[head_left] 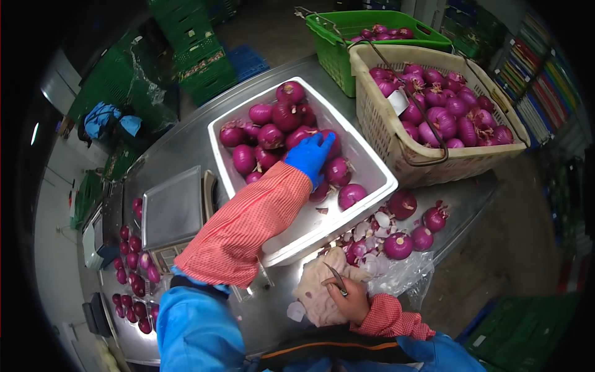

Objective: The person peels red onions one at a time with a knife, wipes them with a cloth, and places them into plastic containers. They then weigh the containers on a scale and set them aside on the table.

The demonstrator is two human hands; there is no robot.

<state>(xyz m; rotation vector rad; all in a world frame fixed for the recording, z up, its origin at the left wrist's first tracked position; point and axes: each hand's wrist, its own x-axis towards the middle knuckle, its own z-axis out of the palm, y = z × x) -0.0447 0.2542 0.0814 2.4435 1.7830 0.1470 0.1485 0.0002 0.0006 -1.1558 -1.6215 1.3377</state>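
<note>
My left hand [310, 155], in a blue glove and a red checked sleeve, reaches into a white bin [387, 180] of red onions. Its fingers curl against a red onion [335, 144] on the right side of the pile; the palm side is hidden. Bare and closed, my right hand [349, 302] grips a small paring knife [336, 277], its curved blade pointing up and left. Beneath that hand lies a crumpled beige cloth [315, 288]. Onion peelings [372, 239] are heaped just beyond it, beside several loose onions [398, 246].
A cream basket [378, 136] full of red onions stands at the right, with a green basket [334, 62] behind it. At left are a scale [172, 208] and several small onions [137, 285]. Clear plastic [406, 273] lies near my right hand. Another person [108, 121] bends near green crates.
</note>
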